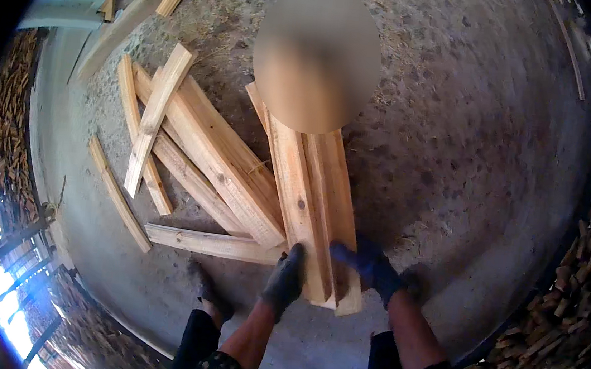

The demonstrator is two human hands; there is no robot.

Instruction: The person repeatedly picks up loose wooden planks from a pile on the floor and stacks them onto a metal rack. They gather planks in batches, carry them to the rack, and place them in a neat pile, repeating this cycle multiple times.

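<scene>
A stack of long pale wooden boards [295,199] lies in front of me, pointing away, its near ends slightly uneven. My left hand [284,280], in a dark glove, is closed against the stack's left edge near the near end. On the opposite side my right hand [373,268], in a dark blue glove, grips the right edge, its fingers reaching onto the top. The undersides of the boards and some fingertips are hidden. A blurred oval covers the stack's far end.
Loose boards [206,146] lie crisscrossed on the concrete floor to the left, with a short one [119,193] apart from them. One board [213,244] reaches the stack beside my left hand. Heaped wood pieces [545,340] line the right edge. My shoe [211,292] is at lower left.
</scene>
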